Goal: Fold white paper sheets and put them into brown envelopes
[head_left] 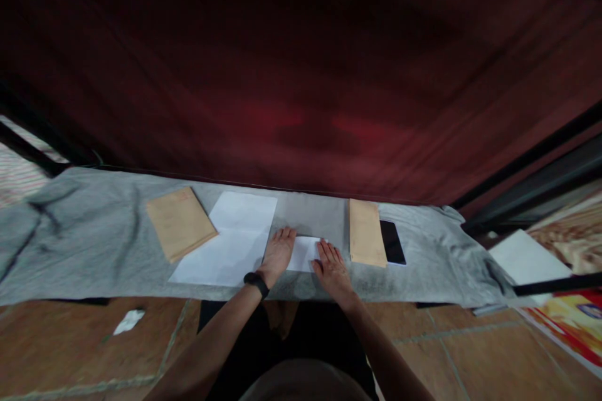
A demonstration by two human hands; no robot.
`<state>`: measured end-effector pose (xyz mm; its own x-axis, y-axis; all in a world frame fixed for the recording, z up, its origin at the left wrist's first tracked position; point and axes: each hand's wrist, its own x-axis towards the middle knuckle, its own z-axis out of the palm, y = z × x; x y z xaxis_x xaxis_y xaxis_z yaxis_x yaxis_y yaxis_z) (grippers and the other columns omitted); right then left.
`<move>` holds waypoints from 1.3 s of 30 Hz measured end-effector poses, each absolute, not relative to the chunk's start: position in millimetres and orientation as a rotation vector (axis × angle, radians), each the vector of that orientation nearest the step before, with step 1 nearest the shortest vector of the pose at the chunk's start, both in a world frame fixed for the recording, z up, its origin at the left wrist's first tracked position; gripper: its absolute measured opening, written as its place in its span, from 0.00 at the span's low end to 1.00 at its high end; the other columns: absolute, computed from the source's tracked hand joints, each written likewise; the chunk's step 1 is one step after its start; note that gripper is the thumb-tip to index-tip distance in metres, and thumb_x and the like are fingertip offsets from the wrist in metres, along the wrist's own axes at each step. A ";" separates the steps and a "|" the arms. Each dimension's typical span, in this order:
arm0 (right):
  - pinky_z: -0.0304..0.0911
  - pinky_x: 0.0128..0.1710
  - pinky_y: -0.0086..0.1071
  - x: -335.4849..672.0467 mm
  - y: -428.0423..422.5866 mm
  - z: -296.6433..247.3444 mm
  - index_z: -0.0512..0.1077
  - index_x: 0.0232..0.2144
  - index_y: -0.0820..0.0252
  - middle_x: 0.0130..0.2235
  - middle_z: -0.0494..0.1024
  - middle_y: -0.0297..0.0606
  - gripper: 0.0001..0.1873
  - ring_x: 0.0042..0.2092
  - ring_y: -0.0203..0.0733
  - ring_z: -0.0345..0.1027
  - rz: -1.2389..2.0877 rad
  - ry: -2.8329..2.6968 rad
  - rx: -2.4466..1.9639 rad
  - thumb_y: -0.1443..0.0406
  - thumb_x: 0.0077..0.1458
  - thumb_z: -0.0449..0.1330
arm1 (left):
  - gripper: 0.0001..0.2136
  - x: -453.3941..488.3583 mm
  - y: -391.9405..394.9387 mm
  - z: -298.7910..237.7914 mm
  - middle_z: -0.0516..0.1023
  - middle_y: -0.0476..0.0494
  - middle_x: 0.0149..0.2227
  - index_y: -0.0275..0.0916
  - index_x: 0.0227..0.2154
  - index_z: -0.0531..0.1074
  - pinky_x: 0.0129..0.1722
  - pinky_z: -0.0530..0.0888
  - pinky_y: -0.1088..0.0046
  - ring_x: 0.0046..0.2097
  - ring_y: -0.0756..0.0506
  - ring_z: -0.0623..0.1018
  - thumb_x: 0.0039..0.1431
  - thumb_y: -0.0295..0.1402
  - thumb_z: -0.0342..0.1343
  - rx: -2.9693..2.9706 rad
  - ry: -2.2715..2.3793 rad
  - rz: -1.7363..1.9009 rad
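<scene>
Both hands flat, fingers spread: left hand (278, 253) and right hand (331, 265) pressing down a small folded white paper (305, 253), near the grey cloth (94, 244) front edge, apparently to hold or crease it. Brown envelopes (180, 222) alongside.

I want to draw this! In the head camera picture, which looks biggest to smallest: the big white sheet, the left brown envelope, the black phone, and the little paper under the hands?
1. Big white sheet
2. Left brown envelope
3 and 4. The black phone and the little paper look much alike, and hands partly cover the paper, so no ranking.
</scene>
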<state>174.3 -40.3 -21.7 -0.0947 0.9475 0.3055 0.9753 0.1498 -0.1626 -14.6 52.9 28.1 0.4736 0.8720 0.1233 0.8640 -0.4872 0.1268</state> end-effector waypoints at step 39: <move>0.65 0.31 0.32 186.2 -41.9 45.2 0.76 0.33 0.57 0.29 0.80 0.34 0.24 0.29 0.41 0.70 1.117 -0.825 -1.401 0.45 0.43 0.69 | 0.19 -40.7 -7.1 56.3 0.81 0.43 0.42 0.41 0.60 0.66 0.40 0.76 0.69 0.40 0.44 0.81 0.67 0.33 0.49 2.042 1.342 0.971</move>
